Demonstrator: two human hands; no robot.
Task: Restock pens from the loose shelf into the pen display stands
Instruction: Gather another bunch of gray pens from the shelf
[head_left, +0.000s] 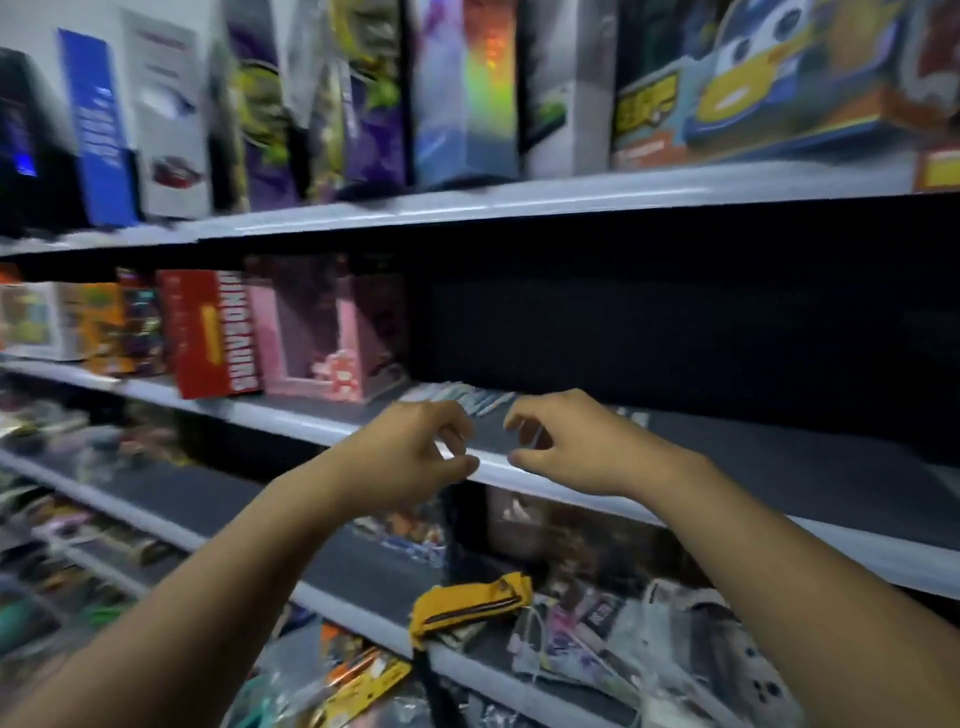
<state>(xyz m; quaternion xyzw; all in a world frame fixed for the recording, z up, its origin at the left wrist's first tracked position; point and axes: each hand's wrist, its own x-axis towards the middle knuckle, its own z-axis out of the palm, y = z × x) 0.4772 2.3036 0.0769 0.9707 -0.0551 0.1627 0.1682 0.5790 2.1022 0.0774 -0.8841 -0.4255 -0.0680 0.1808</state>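
Observation:
Several loose pale pens (470, 399) lie in a row on the dark middle shelf (753, 457), just beyond my fingertips. My left hand (415, 454) hovers over the shelf's white front edge with its fingers loosely curled and nothing visible in them. My right hand (569, 444) is beside it, a short gap apart, its fingers bent downward. A faint thin streak shows between the right fingers, but blur hides whether it is a pen. No pen display stand is in view.
Boxed toys (215, 332) stand left of the pens, and more boxes (467, 93) fill the top shelf. A yellow zip pouch (470, 605) and packaged goods (623, 639) crowd the lower shelves. The middle shelf's right part is dark.

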